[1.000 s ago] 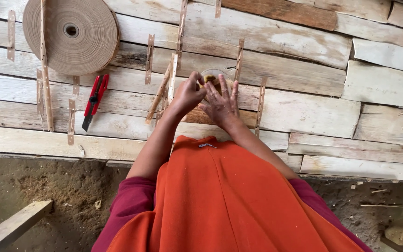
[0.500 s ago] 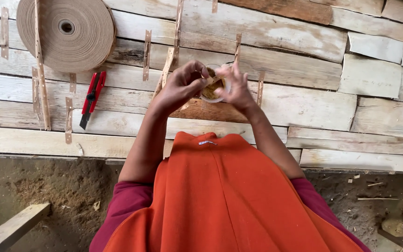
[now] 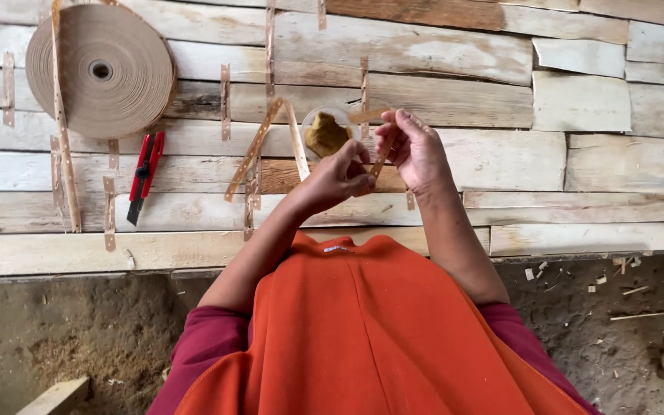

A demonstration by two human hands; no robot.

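Hands lifted off jar (image 3: pixel 326 132); thin tan strip (image 3: pixel 383 157) pinched.

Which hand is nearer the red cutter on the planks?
Left. The left hand is right of the red cutter, apart from it; the right hand is farther right.

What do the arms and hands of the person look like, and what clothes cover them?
Both forearms are bare. The left hand and right hand wear no gloves, and no rings or watch can be seen. Dark maroon sleeves cover only the upper arms, pushed up near the elbows. An orange garment lies between the arms.
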